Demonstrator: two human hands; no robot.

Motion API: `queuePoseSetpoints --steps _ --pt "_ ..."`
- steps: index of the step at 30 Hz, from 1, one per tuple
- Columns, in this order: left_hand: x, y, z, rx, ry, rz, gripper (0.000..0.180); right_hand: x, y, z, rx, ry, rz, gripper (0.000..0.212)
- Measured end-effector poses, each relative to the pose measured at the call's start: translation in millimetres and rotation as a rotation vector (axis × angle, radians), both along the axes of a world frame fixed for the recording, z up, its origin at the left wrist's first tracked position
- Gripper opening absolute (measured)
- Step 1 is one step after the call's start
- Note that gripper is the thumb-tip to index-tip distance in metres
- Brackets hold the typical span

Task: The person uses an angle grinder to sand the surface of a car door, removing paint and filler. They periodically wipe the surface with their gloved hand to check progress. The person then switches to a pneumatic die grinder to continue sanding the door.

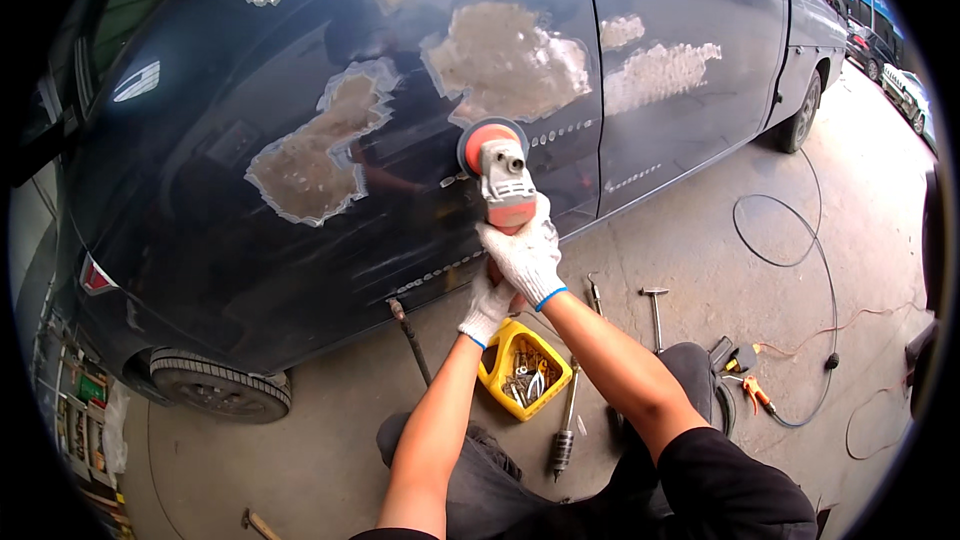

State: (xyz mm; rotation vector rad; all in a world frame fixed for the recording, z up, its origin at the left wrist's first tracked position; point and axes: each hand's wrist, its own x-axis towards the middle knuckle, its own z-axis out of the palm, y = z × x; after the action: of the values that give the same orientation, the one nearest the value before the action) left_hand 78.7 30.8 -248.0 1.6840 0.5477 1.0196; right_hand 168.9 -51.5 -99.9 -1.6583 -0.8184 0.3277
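A red and grey angle grinder (pixel 508 188) with a round disc is held against the dark blue car door (pixel 420 230), its disc at the lower edge of a large bare sanded patch (pixel 510 60). My right hand (pixel 527 252), in a white knit glove with a blue cuff, is closed round the grinder's body. Just below it, my left hand (pixel 487 306), gloved the same way, is closed on the rear of the tool and partly hidden by the right. Another sanded patch (pixel 315 155) lies to the left, and a row of small bare spots (pixel 562 133) runs right of the disc.
Below my hands stands a cut-open yellow jug (pixel 523 405) with small metal parts. A slide hammer (pixel 562 450), a T-handled tool (pixel 655 318) and an orange air gun (pixel 757 395) lie on the floor. A black hose (pixel 838 290) loops at right; a front wheel (pixel 225 387) is at left.
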Motion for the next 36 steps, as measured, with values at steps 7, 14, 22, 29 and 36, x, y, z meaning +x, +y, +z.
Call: queuePoseSetpoints --steps 7,14,22,29,36 --pt "-7 -6 -13 -0.007 0.041 0.038 0.105 -3 -5 -10 -0.018 0.038 -0.026 0.076" --pt "-6 -19 30 -0.054 0.092 -0.021 0.097 4 0 0 0.004 0.026 -0.021 0.075" --pt "6 -16 24 -0.058 0.036 -0.051 0.1 12 -5 8 -0.016 0.025 -0.026 0.073" --pt "10 -15 11 -0.02 0.029 -0.052 0.104 9 -7 -6 0.06 -0.01 -0.084 0.072" --pt "24 -40 42 -0.024 0.341 -0.016 0.093 40 -16 -14 -0.002 0.064 -0.195 0.075"
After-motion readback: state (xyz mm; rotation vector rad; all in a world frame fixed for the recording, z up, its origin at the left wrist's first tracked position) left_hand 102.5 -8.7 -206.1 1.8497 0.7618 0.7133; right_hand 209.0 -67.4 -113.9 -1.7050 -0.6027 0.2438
